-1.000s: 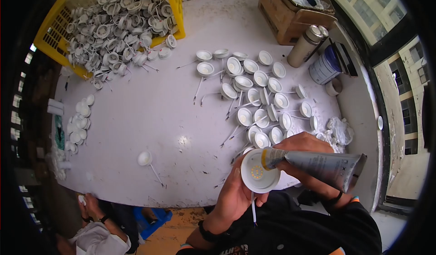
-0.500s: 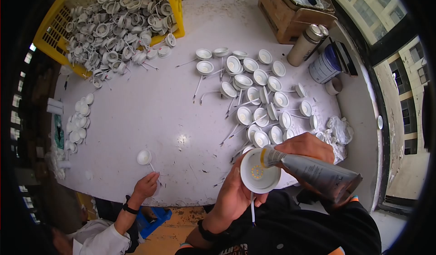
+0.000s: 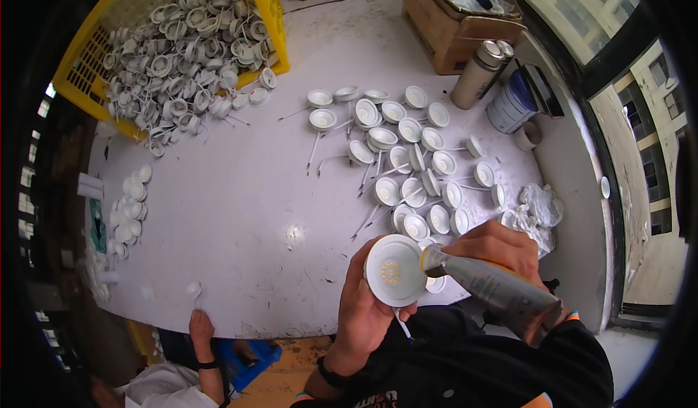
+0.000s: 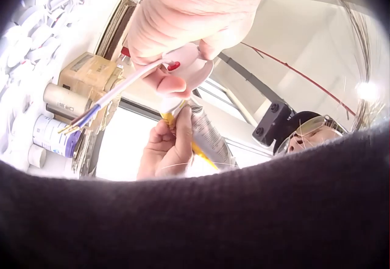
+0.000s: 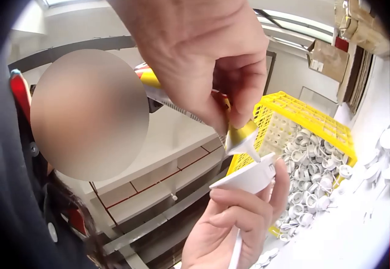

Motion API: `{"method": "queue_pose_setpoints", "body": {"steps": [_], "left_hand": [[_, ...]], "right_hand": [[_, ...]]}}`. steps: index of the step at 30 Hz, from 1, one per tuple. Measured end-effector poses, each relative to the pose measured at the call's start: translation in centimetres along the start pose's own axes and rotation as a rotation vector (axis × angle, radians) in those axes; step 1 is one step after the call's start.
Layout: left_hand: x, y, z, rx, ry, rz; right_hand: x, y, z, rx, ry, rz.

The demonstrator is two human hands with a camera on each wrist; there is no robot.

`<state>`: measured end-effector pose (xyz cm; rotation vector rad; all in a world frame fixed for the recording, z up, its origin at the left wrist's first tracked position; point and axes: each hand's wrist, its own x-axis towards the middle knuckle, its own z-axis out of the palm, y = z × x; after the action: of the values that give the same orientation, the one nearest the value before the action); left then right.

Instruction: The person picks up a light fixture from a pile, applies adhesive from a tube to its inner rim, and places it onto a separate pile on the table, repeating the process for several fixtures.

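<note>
In the head view my left hand [image 3: 361, 328] holds a round white LED lamp housing [image 3: 408, 254], its hollow face turned up with a ring of small yellow LEDs inside. The lamp's white cable [image 4: 122, 84] hangs from its back, with stripped wire ends in the left wrist view. My right hand [image 3: 502, 248] grips a silver-grey squeeze tube [image 3: 494, 288] near its yellow-banded neck. In the right wrist view the white nozzle [image 5: 245, 146] points down at the rim of the lamp housing [image 5: 244, 178], its tip right at the edge.
Several similar lamps [image 3: 411, 129] stand on the white table beyond my hands. A yellow crate [image 3: 275, 22] full of white lamp parts lies back left. A cardboard box [image 3: 451, 33], flask [image 3: 476, 77], tub [image 3: 511, 102] and crumpled plastic [image 3: 542, 204] line the right. Another person's hand [image 3: 201, 326] touches a lamp at the front edge.
My lamp and the tube have shifted slightly left, the nozzle staying at the lamp's right rim. The other person's hand has reached in and drawn the single lamp toward the table's front edge.
</note>
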<state>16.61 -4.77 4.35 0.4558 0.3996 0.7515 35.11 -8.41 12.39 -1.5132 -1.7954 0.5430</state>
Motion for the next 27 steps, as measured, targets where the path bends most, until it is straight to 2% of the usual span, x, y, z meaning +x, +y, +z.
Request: {"method": "queue_pose_setpoints", "body": {"steps": [3, 6, 14, 16, 18, 20, 24, 26, 27], "left_hand": [[0.1, -0.1, 0.3, 0.045, 0.007, 0.041], [0.1, -0.2, 0.4, 0.050, 0.033, 0.043], [0.5, -1.7, -0.3, -0.117, 0.099, -0.066], [0.6, -2.1, -0.8, -0.146, 0.002, -0.072], [0.8, -2.1, -0.6, -0.131, 0.015, -0.074], [1.0, -2.2, -0.4, -0.105, 0.037, -0.064], [1.0, -2.3, -0.6, -0.085, 0.008, -0.059], [0.8, -2.2, 0.0, -0.113, 0.083, -0.069], [0.8, -2.1, -0.1, -0.108, 0.081, -0.061]], "right_hand": [[-0.7, 0.6, 0.1, 0.055, -0.038, 0.006], [-1.7, 1.3, 0.7, 0.202, -0.065, 0.119], [0.8, -0.3, 1.3, 0.357, -0.035, 0.046], [0.9, 0.0, 1.9, 0.345, 0.020, 0.048], [1.2, 0.7, 2.2, 0.100, 0.065, -0.122], [1.3, 1.1, 2.8, 0.085, 0.116, -0.130], [1.1, 1.5, 3.3, 0.150, 0.224, -0.060], [0.6, 1.4, 3.4, 0.178, 0.252, -0.040], [0.0, 1.3, 3.4, 0.413, 0.241, 0.197]]}}
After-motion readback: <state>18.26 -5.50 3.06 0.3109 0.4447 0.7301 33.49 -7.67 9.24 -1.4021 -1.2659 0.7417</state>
